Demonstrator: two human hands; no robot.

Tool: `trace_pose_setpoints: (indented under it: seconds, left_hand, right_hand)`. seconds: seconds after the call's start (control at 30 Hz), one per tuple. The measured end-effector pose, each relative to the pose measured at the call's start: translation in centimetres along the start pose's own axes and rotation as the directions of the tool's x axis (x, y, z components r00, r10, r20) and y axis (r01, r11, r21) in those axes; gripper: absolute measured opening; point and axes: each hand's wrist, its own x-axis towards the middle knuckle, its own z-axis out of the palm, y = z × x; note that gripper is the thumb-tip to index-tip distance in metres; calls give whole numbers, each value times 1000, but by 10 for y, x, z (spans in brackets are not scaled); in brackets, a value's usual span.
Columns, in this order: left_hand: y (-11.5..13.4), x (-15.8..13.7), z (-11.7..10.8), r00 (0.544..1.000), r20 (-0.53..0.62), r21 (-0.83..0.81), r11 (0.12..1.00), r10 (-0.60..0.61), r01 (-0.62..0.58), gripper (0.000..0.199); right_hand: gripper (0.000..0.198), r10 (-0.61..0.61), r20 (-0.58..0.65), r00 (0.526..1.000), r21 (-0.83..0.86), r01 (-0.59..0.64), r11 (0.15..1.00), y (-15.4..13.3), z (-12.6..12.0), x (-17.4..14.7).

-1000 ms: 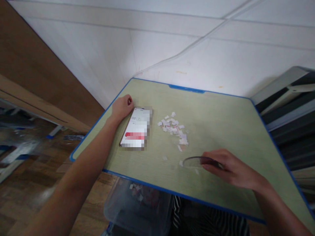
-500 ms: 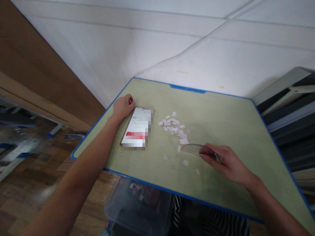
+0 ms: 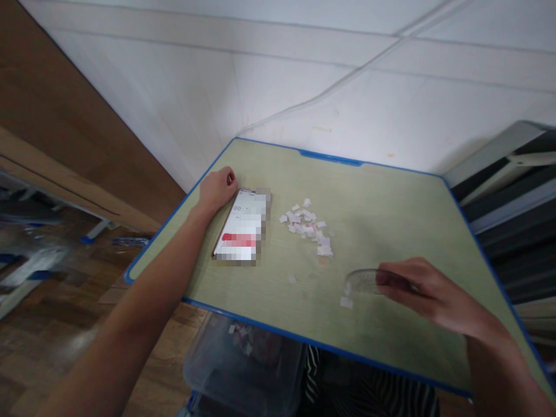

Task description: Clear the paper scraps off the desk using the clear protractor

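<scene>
My right hand (image 3: 428, 292) pinches a clear curved plastic protractor (image 3: 362, 281) low over the right half of the table. Small scraps of white paper (image 3: 346, 302) lie at the protractor's lower left edge, touching or nearly so. Farther left, several more scraps form a loose paper pile (image 3: 307, 223), and a single scrap (image 3: 292, 279) lies apart below it. My left hand (image 3: 218, 190) rests on the table, its fingers curled into a loose fist with nothing visible inside. Beside that hand lies a phone (image 3: 241, 223) with its screen lit and partly blurred.
The pale green table (image 3: 403, 208) has a blue rim and stands against a white wall (image 3: 278, 75). Below its front edge is a clear plastic bin (image 3: 204, 362) containing paper scraps. A wooden panel (image 3: 99, 116) stands left, and folded metal frames (image 3: 516, 202) lean at right.
My right hand and the protractor have moved right and toward me, away from the pile. Scraps near the protractor have shifted along with it. My left hand stays put.
</scene>
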Motion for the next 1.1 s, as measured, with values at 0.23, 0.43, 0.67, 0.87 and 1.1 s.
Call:
trace_pose_setpoints:
  seconds: [0.23,0.43,0.67,0.87,1.1]
  left_hand:
    - [-2,0,2,1000,-13,7,1000,6,-6,24]
    - [-2,0,2,1000,-7,5,1000,13,-13,23]
    - [-1,0,1,1000,-4,5,1000,4,-4,24]
    - [-2,1,2,1000,-3,0,1000,13,-13,23]
    - [0,0,0,1000,10,-4,1000,-8,8,23]
  right_hand:
    - [20,-9,-151,988,-97,-5,995,4,25,13]
    - [20,-121,-176,977,-176,90,980,6,41,16]
    - [24,-149,-163,975,-234,109,966,7,50,19]
    - [19,-138,-372,918,-208,63,976,7,43,18]
    - [18,-95,-303,948,-177,42,983,11,34,16]
